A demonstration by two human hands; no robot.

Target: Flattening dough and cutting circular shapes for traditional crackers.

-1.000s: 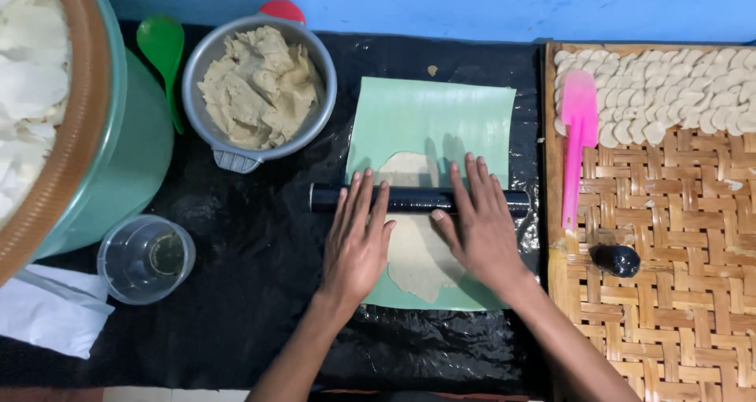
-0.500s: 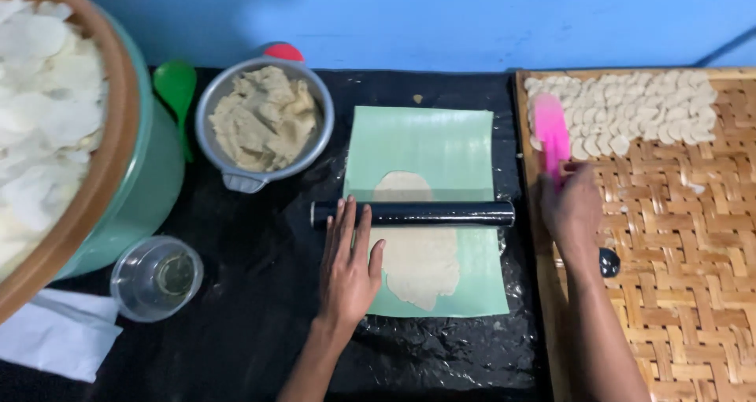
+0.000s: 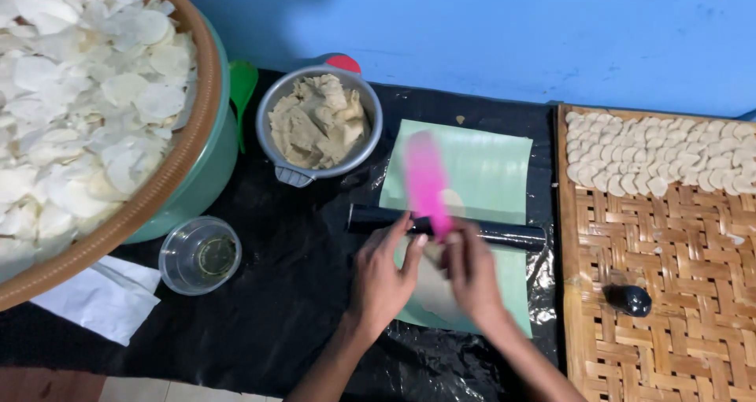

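A: On the pale green mat (image 3: 480,162), the black cylindrical rolling pin (image 3: 504,233) lies across the thin flattened dough sheet (image 3: 431,288). The right hand (image 3: 471,272) grips a flat pink plastic scraper (image 3: 425,183), blurred.

B: And the left hand (image 3: 379,274)?

A: Fingers loosely spread, resting by the pin and dough. The thin sheet may tear if the scraper's edge digs in.

B: The pin could roll toward the woven bamboo tray (image 3: 669,307).
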